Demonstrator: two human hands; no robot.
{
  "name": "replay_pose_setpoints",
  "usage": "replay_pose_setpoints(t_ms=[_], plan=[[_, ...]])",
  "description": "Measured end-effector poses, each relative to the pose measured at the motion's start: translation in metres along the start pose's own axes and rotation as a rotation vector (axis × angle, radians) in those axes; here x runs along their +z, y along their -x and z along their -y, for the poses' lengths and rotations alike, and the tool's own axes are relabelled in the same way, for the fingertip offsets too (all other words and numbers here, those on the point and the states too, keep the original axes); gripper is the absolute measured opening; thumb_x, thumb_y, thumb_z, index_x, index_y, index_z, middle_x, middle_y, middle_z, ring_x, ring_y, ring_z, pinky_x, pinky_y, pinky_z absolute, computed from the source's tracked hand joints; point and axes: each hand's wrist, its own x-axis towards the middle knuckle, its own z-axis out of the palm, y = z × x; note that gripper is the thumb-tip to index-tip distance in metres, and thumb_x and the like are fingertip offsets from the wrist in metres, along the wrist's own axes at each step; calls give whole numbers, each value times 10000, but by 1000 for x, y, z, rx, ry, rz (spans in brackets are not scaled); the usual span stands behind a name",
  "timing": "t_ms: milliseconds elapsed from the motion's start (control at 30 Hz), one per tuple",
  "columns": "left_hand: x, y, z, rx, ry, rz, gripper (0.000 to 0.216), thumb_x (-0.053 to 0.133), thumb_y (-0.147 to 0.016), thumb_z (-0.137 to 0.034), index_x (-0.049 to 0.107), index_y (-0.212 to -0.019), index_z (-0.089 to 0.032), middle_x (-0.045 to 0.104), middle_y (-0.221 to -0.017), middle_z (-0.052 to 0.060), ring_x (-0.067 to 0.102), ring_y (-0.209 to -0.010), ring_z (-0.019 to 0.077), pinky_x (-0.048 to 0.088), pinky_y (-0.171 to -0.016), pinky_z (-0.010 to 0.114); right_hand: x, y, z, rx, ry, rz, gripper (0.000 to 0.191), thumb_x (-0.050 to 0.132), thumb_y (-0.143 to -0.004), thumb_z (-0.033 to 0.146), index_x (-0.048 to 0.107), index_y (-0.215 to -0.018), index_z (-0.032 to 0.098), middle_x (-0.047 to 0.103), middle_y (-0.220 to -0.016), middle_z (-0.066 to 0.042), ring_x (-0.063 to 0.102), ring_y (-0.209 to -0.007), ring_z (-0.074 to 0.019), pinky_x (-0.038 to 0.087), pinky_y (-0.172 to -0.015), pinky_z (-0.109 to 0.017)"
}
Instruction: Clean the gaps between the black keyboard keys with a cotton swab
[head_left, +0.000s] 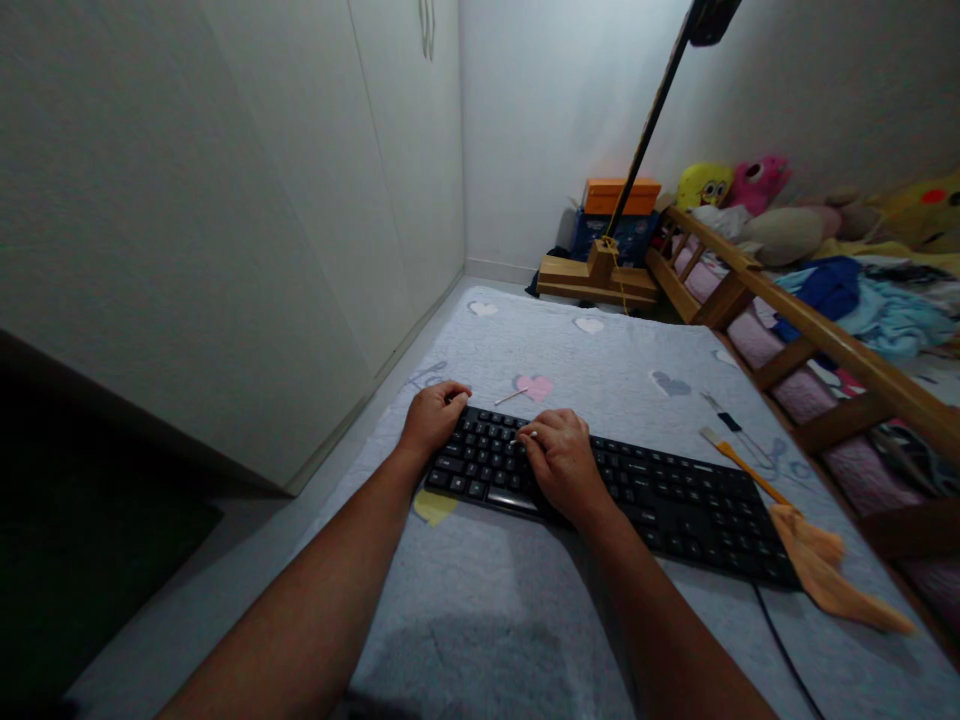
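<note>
A black keyboard (675, 500) lies at a slant on the patterned cloth, its cable running off the near right side. My left hand (436, 412) is closed on its far left corner, thumb by the top edge. Above the letter keys, my right hand (561, 452) pinches a cotton swab (517, 441), of which only small white bits show between the fingers; its tip is close to the keys. A second cotton swab (511, 396) rests on the cloth just beyond the keyboard. Past the right end lie a flat brush (739, 465) with an orange handle and an orange cloth (814, 560).
A thin tool with a black grip (729, 422) lies beyond the brush. White wardrobe doors (315, 180) stand on the left. A wooden bed rail (825, 330) borders the right, with plush toys and clothes behind it. A lamp stand on a wooden base (570, 275) stands at the back.
</note>
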Motion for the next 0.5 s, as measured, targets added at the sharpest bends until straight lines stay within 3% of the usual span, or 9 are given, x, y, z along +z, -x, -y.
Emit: replay_pose_setpoints(t_ms=[500], plan=[[0, 0, 0, 7, 4, 1, 281, 541, -795, -346, 750, -878, -176, 774, -934, 74, 691, -910, 241, 506, -876, 348, 2, -3, 6, 5, -16, 31, 193, 559, -960, 190, 737, -891, 220, 700, -922, -51, 529, -967, -235, 346, -930, -411]])
